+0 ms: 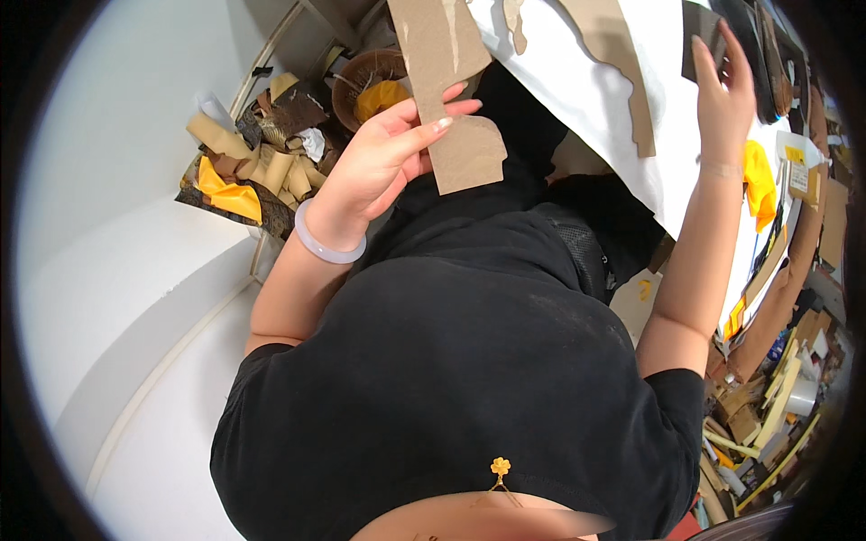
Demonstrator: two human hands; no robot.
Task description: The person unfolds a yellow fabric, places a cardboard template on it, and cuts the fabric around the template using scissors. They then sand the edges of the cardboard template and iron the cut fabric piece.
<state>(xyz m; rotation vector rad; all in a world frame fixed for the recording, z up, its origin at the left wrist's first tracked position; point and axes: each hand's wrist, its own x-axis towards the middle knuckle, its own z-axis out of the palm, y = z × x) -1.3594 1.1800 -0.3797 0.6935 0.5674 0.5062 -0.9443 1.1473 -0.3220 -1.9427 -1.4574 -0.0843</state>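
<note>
My left hand (383, 149) is closed on a piece of brown cardboard (474, 158) with a narrow middle and wider ends. The thumb lies across its narrow part, and a pale torn strip marks the upper end. Over at the upper right, my right hand (724, 99) reaches across a white-covered table (595, 99), fingers stretched out and apart. Those fingers lie over the edge of a dark flat piece (696, 41); whether they press on it I cannot tell. Another brown cardboard shape (613, 54) with a wavy edge lies on the white cover between my hands.
Left of me, a container (244, 171) overflows with brown and yellow scraps beside a brown round bin (356, 81). A yellow piece (760, 185) lies by my right forearm. Cluttered strips and offcuts (767, 397) fill the lower right. A white wall (108, 180) stands at far left.
</note>
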